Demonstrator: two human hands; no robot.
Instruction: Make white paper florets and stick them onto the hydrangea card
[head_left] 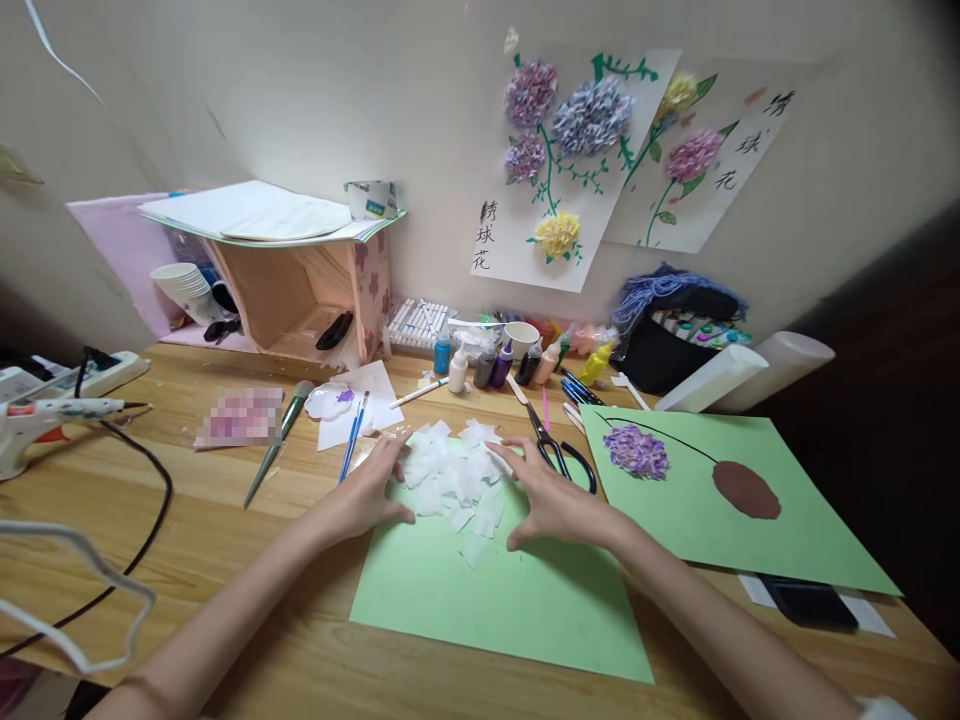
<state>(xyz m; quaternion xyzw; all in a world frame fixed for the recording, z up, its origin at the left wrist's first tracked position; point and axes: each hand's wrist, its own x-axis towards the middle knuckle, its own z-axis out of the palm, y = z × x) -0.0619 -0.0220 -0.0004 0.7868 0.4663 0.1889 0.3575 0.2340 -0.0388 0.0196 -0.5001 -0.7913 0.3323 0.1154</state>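
Observation:
A loose heap of torn white tissue paper pieces [454,475] lies on the upper part of a green sheet of paper [510,610]. My left hand [375,485] is at the heap's left side, thumb and fingers spread around its edge. On the opposite side, my right hand [551,495] curves with its fingers apart near the heap's right edge. Neither hand grips anything that I can see. Black-handled scissors [553,450] lie just beyond my right hand. Two blue paintbrushes [352,440] rest beyond my left hand.
Several paint bottles [501,365] stand along the wall. To the right, another green sheet [795,550] bears a purple paper flower [637,452] and a brown oval [746,489]. A glue gun [45,425] with cords sits at left, near a green-handled brush [277,445]. An open box [300,290] stands behind.

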